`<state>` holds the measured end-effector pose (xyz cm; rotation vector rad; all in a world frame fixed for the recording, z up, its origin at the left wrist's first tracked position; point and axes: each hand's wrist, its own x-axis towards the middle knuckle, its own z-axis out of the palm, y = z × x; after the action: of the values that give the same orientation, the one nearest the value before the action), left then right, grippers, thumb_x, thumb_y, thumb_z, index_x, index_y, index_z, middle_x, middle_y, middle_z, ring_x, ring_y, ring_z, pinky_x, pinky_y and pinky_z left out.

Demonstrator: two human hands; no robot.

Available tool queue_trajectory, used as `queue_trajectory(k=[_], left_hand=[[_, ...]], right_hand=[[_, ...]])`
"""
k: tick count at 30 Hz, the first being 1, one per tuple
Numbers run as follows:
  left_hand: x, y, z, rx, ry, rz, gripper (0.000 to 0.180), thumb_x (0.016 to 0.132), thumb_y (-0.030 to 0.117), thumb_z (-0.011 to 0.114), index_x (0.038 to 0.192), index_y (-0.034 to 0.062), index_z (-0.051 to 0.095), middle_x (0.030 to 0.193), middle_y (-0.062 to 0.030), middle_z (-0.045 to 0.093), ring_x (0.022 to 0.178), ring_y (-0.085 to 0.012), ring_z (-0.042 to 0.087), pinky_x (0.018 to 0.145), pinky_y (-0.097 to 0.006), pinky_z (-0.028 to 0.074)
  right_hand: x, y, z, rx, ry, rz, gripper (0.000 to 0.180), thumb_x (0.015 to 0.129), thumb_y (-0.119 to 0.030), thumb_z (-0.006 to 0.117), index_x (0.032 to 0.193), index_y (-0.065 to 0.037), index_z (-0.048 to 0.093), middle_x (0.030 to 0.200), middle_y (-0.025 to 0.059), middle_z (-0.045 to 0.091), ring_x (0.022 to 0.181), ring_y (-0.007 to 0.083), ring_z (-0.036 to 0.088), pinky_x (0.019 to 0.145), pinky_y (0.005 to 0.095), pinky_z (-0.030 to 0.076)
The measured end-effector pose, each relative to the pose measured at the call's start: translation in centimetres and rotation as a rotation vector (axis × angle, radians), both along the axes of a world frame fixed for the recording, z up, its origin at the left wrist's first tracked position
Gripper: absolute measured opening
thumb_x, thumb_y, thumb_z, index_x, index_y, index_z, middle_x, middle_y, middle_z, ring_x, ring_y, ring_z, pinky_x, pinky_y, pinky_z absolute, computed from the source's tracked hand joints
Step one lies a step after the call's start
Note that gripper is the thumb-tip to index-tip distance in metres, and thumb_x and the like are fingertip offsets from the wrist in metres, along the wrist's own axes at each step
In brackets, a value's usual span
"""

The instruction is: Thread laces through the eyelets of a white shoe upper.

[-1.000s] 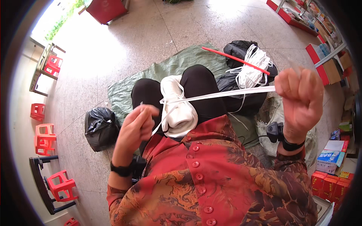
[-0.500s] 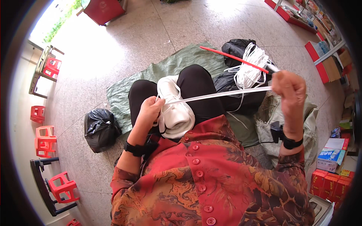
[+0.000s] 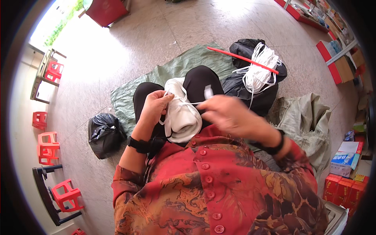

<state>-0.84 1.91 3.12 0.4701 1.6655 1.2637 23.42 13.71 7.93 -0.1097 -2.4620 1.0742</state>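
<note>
Speckled stone floor tiles (image 3: 98, 88) lie under a crinkled green woven-plastic sheet (image 3: 131, 92), where a white rolled cloth bundle (image 3: 182, 121) rests between two black-trousered knees (image 3: 200, 80), which probably cradle it so that neither hand need carry it. At the bundle's upper left, the person's left hand (image 3: 154, 105) has thumb and forefinger pinched on a flat white ribbon-like strip (image 3: 190, 103), presumably to stop it slipping. Right of the bundle, the right hand (image 3: 231, 115) curls near the strip (blur hides whether its fingertips grip it). Farther right of the bundle, a tangled coil of white cord (image 3: 255, 81) sits on a shiny black plastic bag (image 3: 243, 47), likely for easy reach, a slim red stick (image 3: 231, 54) lying across it.
</note>
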Motion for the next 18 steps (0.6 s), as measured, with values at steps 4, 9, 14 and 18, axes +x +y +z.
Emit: queue_trajectory(k=[4, 9, 14, 18], left_hand=[[-1.2, 0.9, -0.7, 0.063, 0.188, -0.107, 0.007, 0.089, 0.008, 0.065, 0.092, 0.0052, 0.07, 0.067, 0.0038, 0.057, 0.05, -0.0049, 0.046, 0.045, -0.022, 0.036], [-1.7, 2.1, -0.2, 0.337, 1.137, -0.239, 0.031, 0.08, -0.008, 0.053, 0.099, 0.0066, 0.073, 0.089, -0.0135, 0.065, 0.073, -0.0288, 0.061, 0.071, -0.033, 0.049], [-2.2, 4.2, -0.2, 0.438, 0.918, -0.23, 0.03, 0.084, -0.007, 0.051, 0.101, 0.004, 0.073, 0.072, -0.0068, 0.061, 0.061, -0.0181, 0.056, 0.062, -0.03, 0.046], [-2.1, 4.8, 0.2, 0.24, 0.556, -0.369, 0.026, 0.088, -0.004, 0.05, 0.101, 0.0019, 0.072, 0.069, 0.0072, 0.05, 0.066, -0.0019, 0.045, 0.061, -0.02, 0.038]], right_hand=[[-6.4, -4.5, -2.7, 0.121, -0.145, 0.032, 0.027, 0.086, -0.01, 0.06, 0.104, 0.01, 0.058, 0.089, 0.0231, 0.063, 0.087, 0.0368, 0.065, 0.078, 0.0409, 0.053], [-8.5, -5.1, -4.5, 0.267, -0.209, 0.035, 0.02, 0.08, -0.008, 0.062, 0.093, 0.006, 0.059, 0.086, 0.022, 0.063, 0.08, 0.038, 0.065, 0.071, 0.0425, 0.053], [-7.7, -6.5, -4.5, 0.036, -0.076, 0.13, 0.017, 0.076, -0.017, 0.061, 0.074, 0.0, 0.065, 0.071, 0.021, 0.064, 0.072, 0.0391, 0.065, 0.067, 0.0453, 0.053], [-6.6, -6.3, 4.8, -0.145, 0.058, 0.374, 0.027, 0.084, -0.014, 0.059, 0.061, 0.0, 0.058, 0.061, 0.0198, 0.057, 0.061, 0.033, 0.063, 0.057, 0.0426, 0.047]])
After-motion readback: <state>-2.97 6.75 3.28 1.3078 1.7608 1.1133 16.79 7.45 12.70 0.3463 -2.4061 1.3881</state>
